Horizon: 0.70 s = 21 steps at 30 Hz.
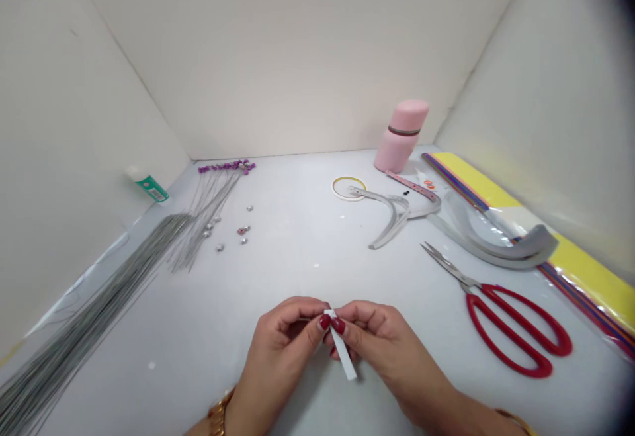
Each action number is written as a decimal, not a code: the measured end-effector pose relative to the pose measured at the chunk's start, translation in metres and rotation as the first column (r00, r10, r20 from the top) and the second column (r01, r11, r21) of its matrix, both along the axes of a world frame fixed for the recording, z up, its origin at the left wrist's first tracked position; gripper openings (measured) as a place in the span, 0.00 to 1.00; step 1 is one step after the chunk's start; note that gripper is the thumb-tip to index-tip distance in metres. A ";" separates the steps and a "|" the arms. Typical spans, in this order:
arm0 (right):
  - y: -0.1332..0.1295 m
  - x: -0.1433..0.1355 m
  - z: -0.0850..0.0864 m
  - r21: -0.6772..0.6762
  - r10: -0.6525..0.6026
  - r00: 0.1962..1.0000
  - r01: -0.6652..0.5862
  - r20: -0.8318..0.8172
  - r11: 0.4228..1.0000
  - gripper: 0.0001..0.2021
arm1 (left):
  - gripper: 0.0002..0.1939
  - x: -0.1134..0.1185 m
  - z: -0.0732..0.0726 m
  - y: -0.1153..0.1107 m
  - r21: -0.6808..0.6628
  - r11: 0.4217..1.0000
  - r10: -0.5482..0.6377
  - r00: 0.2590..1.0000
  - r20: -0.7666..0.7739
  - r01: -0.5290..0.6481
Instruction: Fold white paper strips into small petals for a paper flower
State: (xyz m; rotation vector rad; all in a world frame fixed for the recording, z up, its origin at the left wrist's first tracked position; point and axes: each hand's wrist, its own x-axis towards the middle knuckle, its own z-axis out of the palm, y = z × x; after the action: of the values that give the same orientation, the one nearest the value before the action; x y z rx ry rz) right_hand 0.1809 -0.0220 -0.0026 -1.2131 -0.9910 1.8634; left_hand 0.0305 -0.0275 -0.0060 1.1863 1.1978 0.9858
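Both hands meet at the lower middle of the head view, low over the table. A narrow white strip (345,355) is pinched between them near its upper end, and its free end points down toward me. My left hand (292,331) holds the strip from the left, its thumb on the strip's top end. My right hand (373,335) grips it from the right, thumb pressed beside the other thumb. Fingertips behind the strip are partly hidden.
Red-handled scissors (513,330) lie at the right, near curled grey-white strips (489,244) and packed coloured sheets (476,181). A pink bottle (401,138) and tape ring (333,188) stand farther back. Wires (114,284), purple-tipped stems (225,167) and small silver pieces (219,247) lie left.
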 end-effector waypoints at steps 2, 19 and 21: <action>-0.001 0.000 -0.003 0.023 0.013 0.999 -0.014 0.031 1.000 0.12 | 0.04 0.001 0.001 0.001 -0.006 0.999 0.035 0.999 0.009 -0.035; 0.000 -0.002 0.000 0.040 0.040 0.993 -0.045 0.112 0.998 0.13 | 0.06 0.000 0.003 -0.002 0.167 0.985 -0.002 0.971 -0.238 0.043; 0.001 -0.002 0.003 0.039 0.040 0.995 -0.044 0.090 0.998 0.12 | 0.06 -0.002 0.002 -0.002 0.298 0.951 0.030 0.933 -0.358 0.083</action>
State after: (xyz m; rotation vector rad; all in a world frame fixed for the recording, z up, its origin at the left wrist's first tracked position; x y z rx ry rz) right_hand 0.1787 -0.0214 0.0000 -1.2699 -1.1057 1.8251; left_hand 0.0287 -0.0297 -0.0037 1.6844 1.3370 0.9862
